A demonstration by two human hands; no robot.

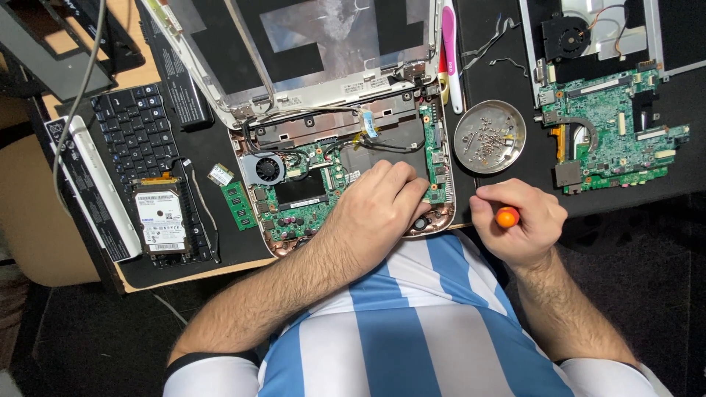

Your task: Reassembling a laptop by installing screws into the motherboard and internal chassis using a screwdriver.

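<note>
An opened laptop base (294, 192) with a green circuit board and a small fan (265, 168) lies at the table's near edge. My left hand (375, 209) rests palm down on its right part, fingers curled against the board. My right hand (518, 220) is closed around a screwdriver with an orange handle end (507, 217), just right of the laptop and below a round metal dish (490, 136) holding several small screws. The screwdriver's tip is hidden by my fingers.
The laptop's lid (309, 51) lies open behind the base. A hard drive (160, 218) sits on a detached keyboard (140, 132) at left, beside a memory stick (238, 206). A second bare motherboard (614, 132) lies at right. A pink-and-white tool (450, 51) lies near the hinge.
</note>
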